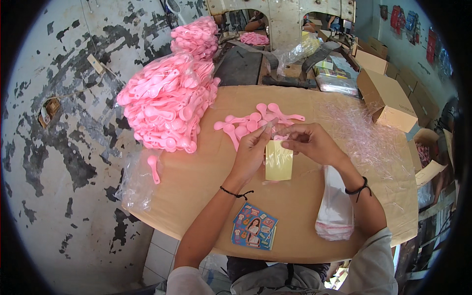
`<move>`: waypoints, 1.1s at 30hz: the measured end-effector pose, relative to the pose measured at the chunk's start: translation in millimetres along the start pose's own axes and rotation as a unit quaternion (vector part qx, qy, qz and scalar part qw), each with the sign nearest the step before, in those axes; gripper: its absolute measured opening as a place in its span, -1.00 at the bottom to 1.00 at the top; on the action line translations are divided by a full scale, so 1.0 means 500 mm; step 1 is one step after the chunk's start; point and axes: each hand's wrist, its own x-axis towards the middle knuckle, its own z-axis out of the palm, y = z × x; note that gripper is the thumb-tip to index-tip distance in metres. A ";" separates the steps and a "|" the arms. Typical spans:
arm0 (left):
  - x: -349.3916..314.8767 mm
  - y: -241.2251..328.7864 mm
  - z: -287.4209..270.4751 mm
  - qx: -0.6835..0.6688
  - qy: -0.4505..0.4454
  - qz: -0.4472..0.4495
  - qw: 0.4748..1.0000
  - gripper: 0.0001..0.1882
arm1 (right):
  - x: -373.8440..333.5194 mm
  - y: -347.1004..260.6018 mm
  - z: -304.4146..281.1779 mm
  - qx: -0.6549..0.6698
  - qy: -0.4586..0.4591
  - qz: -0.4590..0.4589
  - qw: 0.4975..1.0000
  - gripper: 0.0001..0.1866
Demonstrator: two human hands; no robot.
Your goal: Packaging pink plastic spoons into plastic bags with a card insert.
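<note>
Over the middle of the table I hold up a small clear plastic bag (279,164) with a pale yellow card inside. My left hand (251,151) pinches its upper left edge, and my right hand (313,142) grips its upper right side, fingers closed. Something pink shows at the bag's top between my fingers, too covered to make out. Just beyond my hands lies a loose pile of pink plastic measuring spoons (254,118). A stack of blue printed cards (253,227) lies near the front edge. Beside my right forearm rests a stack of clear plastic bags (335,211).
Large clear sacks full of pink spoons (164,103) stand at the table's left rear. One single spoon (154,169) lies on loose plastic film at the left edge. Shredded clear plastic (366,130) covers the right rear, near open cardboard boxes (388,96).
</note>
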 end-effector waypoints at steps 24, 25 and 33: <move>-0.009 0.057 -0.059 0.133 -0.187 0.127 0.965 -0.80 | -0.004 -0.016 -0.043 -0.060 -0.049 -0.238 0.968 -0.74; -0.011 0.061 -0.056 0.153 -0.178 0.117 0.965 -0.78 | -0.004 -0.015 -0.044 -0.059 -0.049 -0.236 0.969 -0.74; -0.017 0.055 -0.074 0.090 -0.204 0.068 0.973 -0.95 | -0.005 -0.022 -0.038 -0.074 -0.038 -0.235 0.968 -0.79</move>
